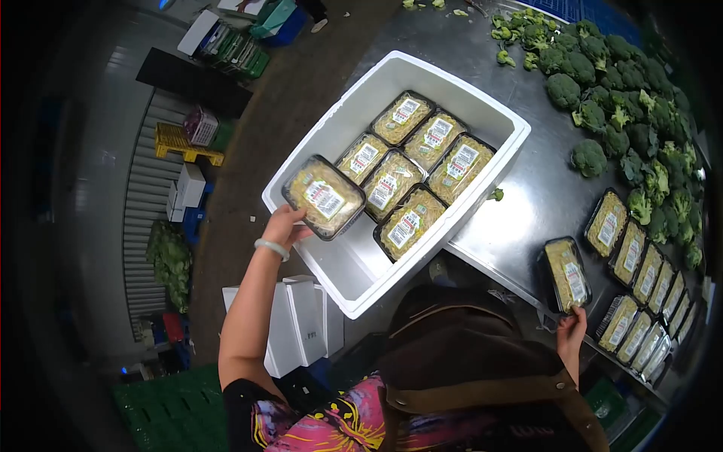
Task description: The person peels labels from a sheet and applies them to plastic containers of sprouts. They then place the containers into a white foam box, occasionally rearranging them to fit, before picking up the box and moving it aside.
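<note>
My left hand (286, 227), with a pale bangle at the wrist, grips the near edge of a labelled plastic tray of bean sprouts (325, 197). That tray is held tilted over the left part of a white foam box (350, 94). Inside the box lie several similar packed trays (407, 228), labels up. At the right, my right hand (572, 324) pinches the lower end of another bean sprout tray (566, 276) near the metal table's front edge. The fingers beneath both trays are partly hidden.
A large heap of broccoli (614, 98) covers the far right of the metal table (520, 218). Several more sprout trays (633, 256) stand in rows at the right. White foam pieces (305, 324) and a green crate (173, 407) are below on the left.
</note>
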{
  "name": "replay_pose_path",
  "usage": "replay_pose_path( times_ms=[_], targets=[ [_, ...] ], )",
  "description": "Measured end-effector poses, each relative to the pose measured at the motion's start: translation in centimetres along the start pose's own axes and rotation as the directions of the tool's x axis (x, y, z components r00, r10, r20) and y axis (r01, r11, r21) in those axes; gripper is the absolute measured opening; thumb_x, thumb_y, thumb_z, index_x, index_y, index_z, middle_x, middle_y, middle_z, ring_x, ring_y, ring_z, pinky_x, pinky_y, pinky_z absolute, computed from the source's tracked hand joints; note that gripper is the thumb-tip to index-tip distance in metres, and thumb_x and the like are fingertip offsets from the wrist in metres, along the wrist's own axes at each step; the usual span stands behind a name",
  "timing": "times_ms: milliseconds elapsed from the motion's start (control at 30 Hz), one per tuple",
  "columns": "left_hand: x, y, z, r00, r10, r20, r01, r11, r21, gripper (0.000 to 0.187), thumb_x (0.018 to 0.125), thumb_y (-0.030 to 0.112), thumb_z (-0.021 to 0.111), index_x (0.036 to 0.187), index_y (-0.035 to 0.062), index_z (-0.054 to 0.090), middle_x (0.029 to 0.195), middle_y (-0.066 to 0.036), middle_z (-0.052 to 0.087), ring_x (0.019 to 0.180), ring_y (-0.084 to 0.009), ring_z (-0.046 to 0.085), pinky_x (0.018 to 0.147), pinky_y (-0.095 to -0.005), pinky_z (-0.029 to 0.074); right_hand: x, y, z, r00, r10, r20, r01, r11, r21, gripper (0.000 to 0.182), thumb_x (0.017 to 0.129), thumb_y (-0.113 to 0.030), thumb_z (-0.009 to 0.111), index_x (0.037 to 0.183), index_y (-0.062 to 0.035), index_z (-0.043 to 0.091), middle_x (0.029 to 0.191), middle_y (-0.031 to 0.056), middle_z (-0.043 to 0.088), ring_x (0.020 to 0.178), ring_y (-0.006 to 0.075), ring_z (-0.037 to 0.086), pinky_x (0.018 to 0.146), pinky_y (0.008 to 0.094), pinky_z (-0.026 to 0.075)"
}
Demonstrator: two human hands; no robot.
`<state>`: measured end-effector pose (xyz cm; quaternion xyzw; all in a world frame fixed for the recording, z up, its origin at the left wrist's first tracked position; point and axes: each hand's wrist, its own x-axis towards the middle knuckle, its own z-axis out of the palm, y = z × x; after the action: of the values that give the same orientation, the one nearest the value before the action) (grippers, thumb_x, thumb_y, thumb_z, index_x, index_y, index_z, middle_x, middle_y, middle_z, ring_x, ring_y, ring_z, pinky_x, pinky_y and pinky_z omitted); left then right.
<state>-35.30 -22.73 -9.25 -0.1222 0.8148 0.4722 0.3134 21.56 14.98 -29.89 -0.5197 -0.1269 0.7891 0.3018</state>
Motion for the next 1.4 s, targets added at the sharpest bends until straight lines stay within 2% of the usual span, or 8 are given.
replay_pose_path(
  times_ms=[267, 367, 633, 733, 800, 967, 1133, 1400],
  targets=[
    [9.3, -2.5, 0.6, 0.983, -0.133, -0.13, 0.185, 0.761, 0.622, 0.06, 0.087, 0.011, 0.06, 0.137, -0.0094, 0.032, 0.124, -0.028, 0.054, 0.096, -0.0372, 0.066, 0.07, -0.0386, 0.059, -2.2, 0.0, 8.7, 0.977, -0.159, 0.14, 0.176, 0.978, -0.112, 0.009, 0.084, -0.007, 0.052, 0.093, -0.0061, 0.054, 0.078, 0.0036, 0.059, 0.048, 0.0088, 0.047, 0.041, 0.0209, 0.034],
    [7.2, -2.0, 2.5, 0.924, 0.383, -0.002, -0.103, 0.254, 0.962, 0.084, 0.082, 0.026, 0.068, 0.144, -0.008, 0.022, 0.142, -0.032, 0.036, 0.117, -0.0409, 0.055, 0.093, -0.046, 0.05, -2.2, 0.5, 9.3, 0.978, -0.176, 0.112, 0.184, 0.98, -0.072, 0.022, 0.084, -0.008, 0.052, 0.104, -0.0023, 0.056, 0.083, 0.0051, 0.062, 0.046, 0.0085, 0.044, 0.038, 0.0213, 0.031],
    [10.7, -7.9, 7.4, 0.935, -0.214, 0.282, -0.35, -0.44, 0.827, 0.114, 0.07, 0.066, 0.068, 0.148, -0.0037, 0.021, 0.152, -0.029, 0.019, 0.131, -0.0406, 0.041, 0.107, -0.0428, 0.036, -3.4, -1.5, 17.4, 0.866, -0.241, 0.439, 0.25, 0.967, 0.036, 0.054, 0.076, -0.004, 0.051, 0.129, 0.0043, 0.046, 0.121, 0.0135, 0.059, 0.114, 0.0231, 0.055, 0.1, 0.0352, 0.042],
    [7.1, 3.9, 10.0, 0.905, -0.256, 0.34, -0.308, 0.155, 0.939, 0.095, 0.083, 0.056, 0.063, 0.15, 0.0025, 0.021, 0.154, -0.019, 0.024, 0.131, -0.0327, 0.043, 0.103, -0.0431, 0.04, -2.8, -2.7, 25.8, 0.822, -0.213, 0.528, 0.322, 0.939, -0.123, 0.05, 0.074, -0.004, 0.054, 0.124, 0.0032, 0.049, 0.112, 0.0107, 0.062, 0.098, 0.0189, 0.063, 0.086, 0.03, 0.052],
    [3.8, 6.1, 10.3, 0.76, 0.142, 0.635, -0.274, 0.955, 0.114, 0.076, 0.091, 0.042, 0.06, 0.15, 0.0066, 0.025, 0.148, -0.01, 0.038, 0.125, -0.024, 0.05, 0.099, -0.0402, 0.044, -2.0, -2.3, 32.5, 0.745, -0.079, 0.662, 0.352, 0.89, -0.29, 0.035, 0.072, -0.005, 0.055, 0.106, -0.0002, 0.055, 0.087, 0.0029, 0.058, 0.065, 0.007, 0.047, 0.055, 0.0219, 0.034],
    [5.9, 4.8, 14.6, 0.728, 0.332, 0.599, -0.022, 0.886, -0.464, 0.055, 0.093, 0.032, 0.062, 0.137, 0.0056, 0.043, 0.13, -0.01, 0.056, 0.114, -0.0234, 0.056, 0.095, -0.0446, 0.048, 1.9, 3.8, 46.1, 0.599, 0.22, 0.77, 0.438, 0.715, -0.545, 0.022, 0.082, -0.012, 0.064, 0.101, -0.0014, 0.061, 0.071, -0.0016, 0.055, 0.055, 0.0025, 0.047, 0.045, 0.0188, 0.034],
    [16.6, 3.0, 17.0, 0.903, 0.142, 0.406, 0.201, 0.695, -0.69, 0.041, 0.094, 0.027, 0.062, 0.126, 0.0031, 0.053, 0.123, -0.013, 0.059, 0.111, -0.028, 0.057, 0.087, -0.0465, 0.055, 1.4, 3.4, 43.8, 0.318, -0.424, 0.848, 0.948, 0.147, -0.282, 0.036, 0.086, -0.02, 0.069, 0.115, -0.0043, 0.054, 0.105, 0.0099, 0.059, 0.084, 0.0173, 0.059, 0.074, 0.0312, 0.049],
    [22.9, 5.5, 21.3, 0.933, 0.179, 0.313, 0.049, 0.797, -0.602, 0.036, 0.095, 0.023, 0.059, 0.125, 0.0041, 0.052, 0.126, -0.012, 0.055, 0.107, -0.0302, 0.056, 0.088, -0.0501, 0.054, 11.4, -2.5, 13.2, 0.483, -0.559, 0.674, 0.208, -0.674, -0.709, 0.033, 0.079, -0.004, 0.054, 0.113, -0.0052, 0.056, 0.104, 0.016, 0.055, 0.102, 0.0352, 0.054, 0.084, 0.0453, 0.045]
  ],
)
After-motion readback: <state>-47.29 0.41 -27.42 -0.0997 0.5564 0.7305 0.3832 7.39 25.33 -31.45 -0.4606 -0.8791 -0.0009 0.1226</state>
